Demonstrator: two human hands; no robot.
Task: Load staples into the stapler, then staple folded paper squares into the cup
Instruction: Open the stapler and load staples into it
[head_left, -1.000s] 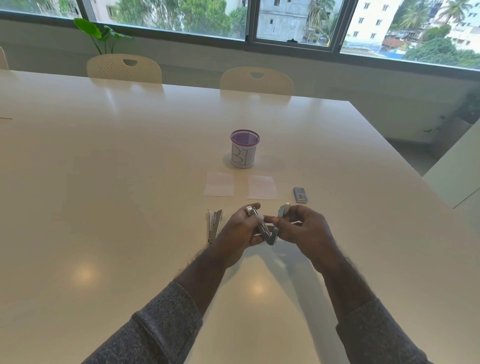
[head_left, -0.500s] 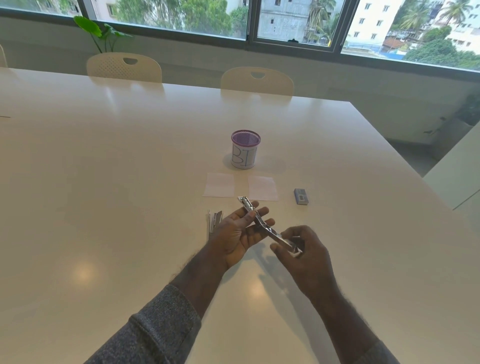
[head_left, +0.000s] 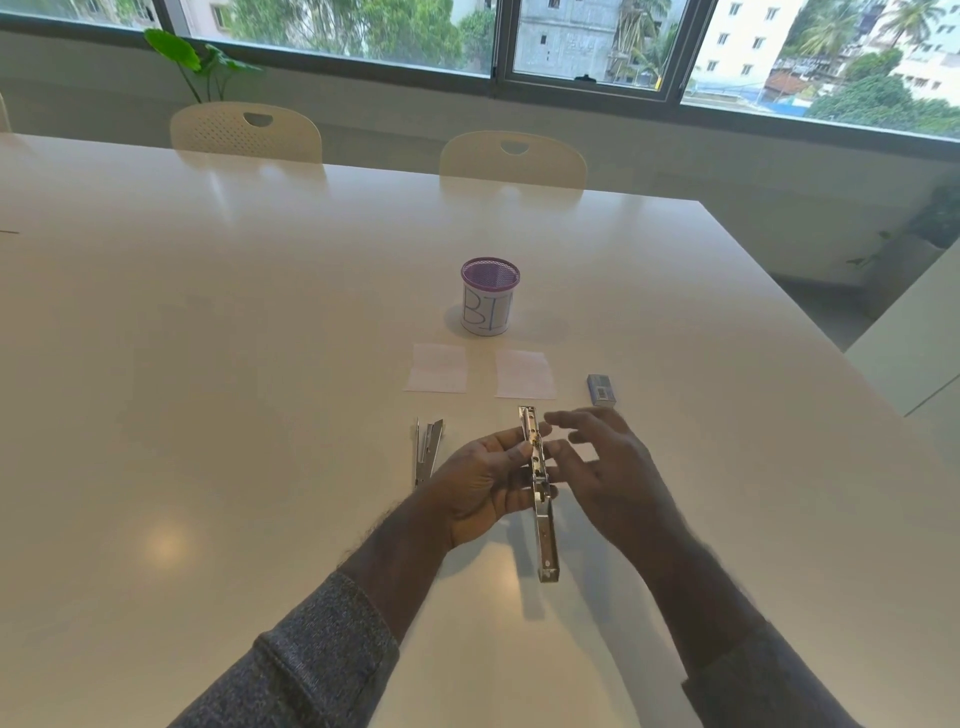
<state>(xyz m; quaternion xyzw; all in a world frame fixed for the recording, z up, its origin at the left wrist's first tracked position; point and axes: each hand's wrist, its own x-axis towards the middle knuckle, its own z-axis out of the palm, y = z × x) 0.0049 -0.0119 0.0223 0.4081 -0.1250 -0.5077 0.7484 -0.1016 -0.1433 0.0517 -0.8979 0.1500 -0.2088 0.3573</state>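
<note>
L hand has its grip closed round the stapler, thumb on the near face and fingers wrapped behind, holding it above the counter. The stapler is swung fully open into one long metal strip, far tip pointing toward the paper, near end hanging lower toward the person, w/ its shadow on the counter below. R hand sits just right of the stapler, grip wide, fingers spread and blurred; fingertips close to the upper half of the strip, but can't tell if they touch it. R hand holds nothing.

A second small metal piece, looks like a stapler part or staple strip, lies flat on the counter just left of the L hand. Beyond the hands, two paper squares lie side by side w/ a gap between, flat. Right of them a small blue-grey staple box, apart from the paper. Further back, centred behind the squares, the cup: purple mesh rim, white label w/ blue lettering, upright; can't see any contents.

Grey sleeves on both forearms. Two cream chairs at the far edge of the counter, a plant by the window.
</note>
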